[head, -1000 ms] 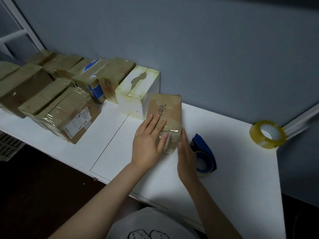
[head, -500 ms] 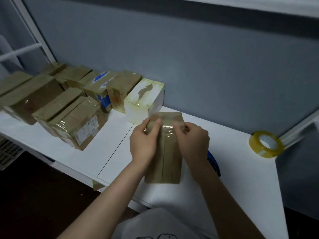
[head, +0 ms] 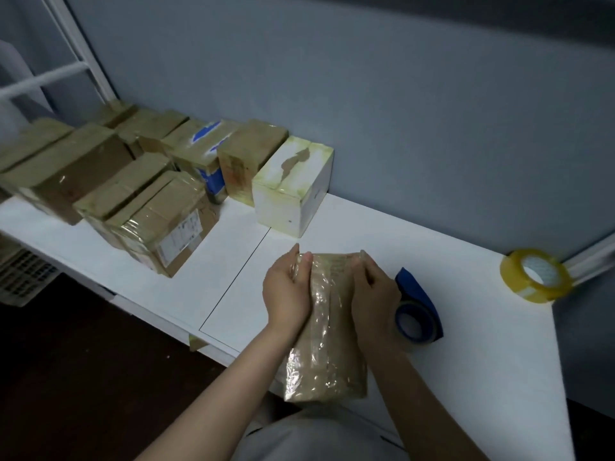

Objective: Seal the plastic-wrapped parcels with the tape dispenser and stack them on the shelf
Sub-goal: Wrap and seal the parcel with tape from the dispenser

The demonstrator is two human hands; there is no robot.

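A brown parcel in clear plastic wrap (head: 327,341) is held above the white table's front edge (head: 482,377), long side pointing toward me. My left hand (head: 288,291) grips its far left edge, fingers curled over the top. My right hand (head: 374,291) grips its far right edge. A blue tape dispenser (head: 417,314) with a clear roll lies on the table just right of my right hand.
Several taped and wrapped parcels (head: 159,224) stand in rows at the left, with a white box (head: 293,188) nearest. A yellowish tape roll (head: 534,274) sits at the table's far right corner. A white shelf frame (head: 76,66) rises at the back left.
The parcel was lifted off the table, turned lengthwise and drawn toward me. Both hands went from resting on its sides to gripping its far end.
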